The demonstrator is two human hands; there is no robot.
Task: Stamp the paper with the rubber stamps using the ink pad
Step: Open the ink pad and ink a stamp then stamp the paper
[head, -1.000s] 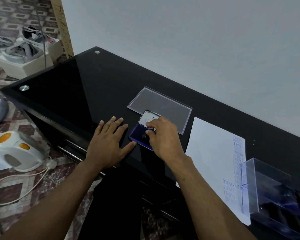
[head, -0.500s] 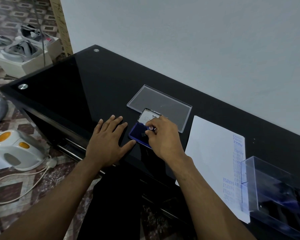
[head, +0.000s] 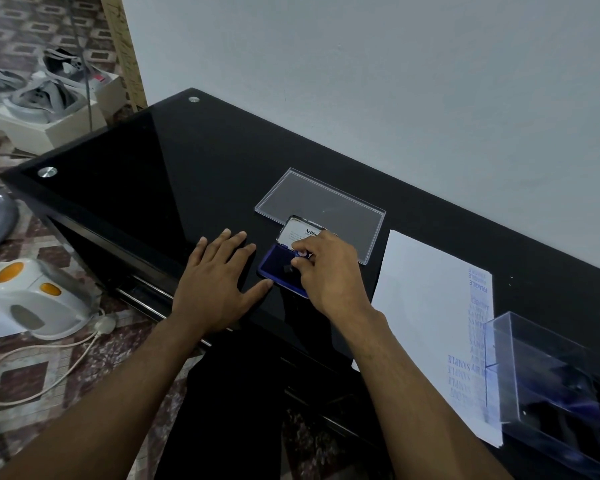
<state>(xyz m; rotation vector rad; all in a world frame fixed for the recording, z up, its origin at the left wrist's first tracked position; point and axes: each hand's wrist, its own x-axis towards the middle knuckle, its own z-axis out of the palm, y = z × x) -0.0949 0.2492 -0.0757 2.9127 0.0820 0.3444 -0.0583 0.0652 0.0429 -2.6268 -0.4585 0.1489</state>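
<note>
While our left hand (head: 219, 289) lies flat with fingers spread on the black glass table (head: 136, 174), thumb touching the ink pad (head: 278, 268), our right hand (head: 326, 271) pinches a small rubber stamp (head: 302, 255) down on the blue pad. Just right sits the paper (head: 426, 306), blue prints along its far edge, beside a clear stamp box (head: 551, 386).
</note>
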